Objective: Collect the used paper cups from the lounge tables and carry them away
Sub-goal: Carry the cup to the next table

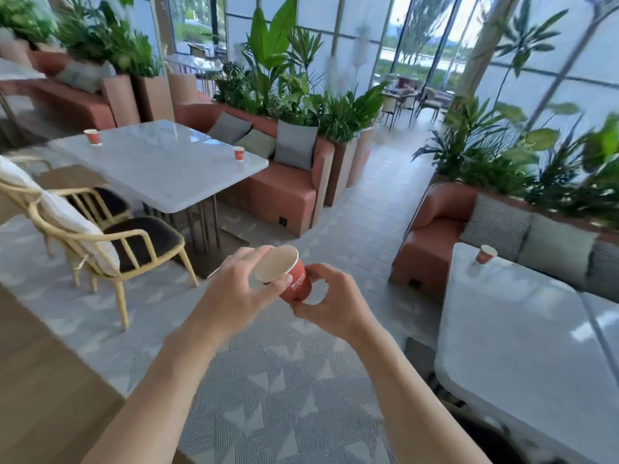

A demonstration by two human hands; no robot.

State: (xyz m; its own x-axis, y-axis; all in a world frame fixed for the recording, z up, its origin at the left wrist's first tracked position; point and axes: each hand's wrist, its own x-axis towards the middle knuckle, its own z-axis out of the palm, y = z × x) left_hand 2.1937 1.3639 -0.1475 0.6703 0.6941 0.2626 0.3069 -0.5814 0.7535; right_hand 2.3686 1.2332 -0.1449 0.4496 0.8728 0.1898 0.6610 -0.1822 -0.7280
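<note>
1. A red paper cup (290, 275) sits at the centre of the head view, held in the air between both hands above the patterned carpet (268, 380), tilted so its open mouth faces up and toward 10 o'clock.
2. The left hand (241, 293) grips the cup at its rim, fingers over the far edge and thumb on the near side (white lettering shows on the wall just past the thumb).
3. The right hand (330, 298) curls around the cup's base, thumb and fingers closing under it.
4. At 10 o'clock stands a white table (160, 172) with two more red cups on it: one (92, 136) near its far left corner, another (238, 153) near its right edge.
5. At 3 o'clock a second white table (522, 346) carries a further red cup (486, 254) near its far corner.
6. Wooden armchairs (110, 242) stand at 9 o'clock beside the first table.
</note>
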